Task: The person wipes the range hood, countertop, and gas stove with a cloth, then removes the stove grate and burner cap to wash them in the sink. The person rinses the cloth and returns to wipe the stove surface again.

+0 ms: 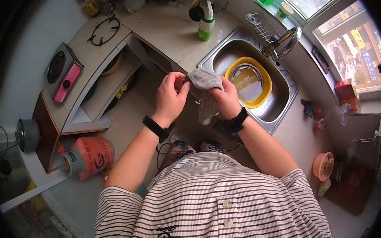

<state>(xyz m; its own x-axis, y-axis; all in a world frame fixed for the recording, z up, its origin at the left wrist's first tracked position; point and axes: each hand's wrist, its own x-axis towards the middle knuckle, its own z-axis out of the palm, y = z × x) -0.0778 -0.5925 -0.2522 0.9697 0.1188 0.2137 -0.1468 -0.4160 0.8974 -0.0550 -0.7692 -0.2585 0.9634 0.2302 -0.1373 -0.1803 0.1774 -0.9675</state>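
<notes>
A grey, finely striped cloth piece [205, 78], possibly a sock or glove, is stretched between my two hands. My right hand [226, 97] grips its right side, with the thumb on top. The fingertips and thumb of my left hand [171, 93] pinch its left edge. A lower part of the cloth hangs down beside my right hand. Right of that hand, a yellow plastic basin [268, 79] sits in the stainless steel sink [287, 91]. Inside the basin lies a round, shiny-rimmed vessel [246, 81]; its exact kind is unclear.
A green spray bottle [206, 27] stands behind the sink, near the chrome faucet [282, 44]. On the left counter are a portable gas stove [62, 73] and a black pan-support ring [104, 30]. A gas cylinder [94, 156] stands below. A pink bowl [319, 167] is at right.
</notes>
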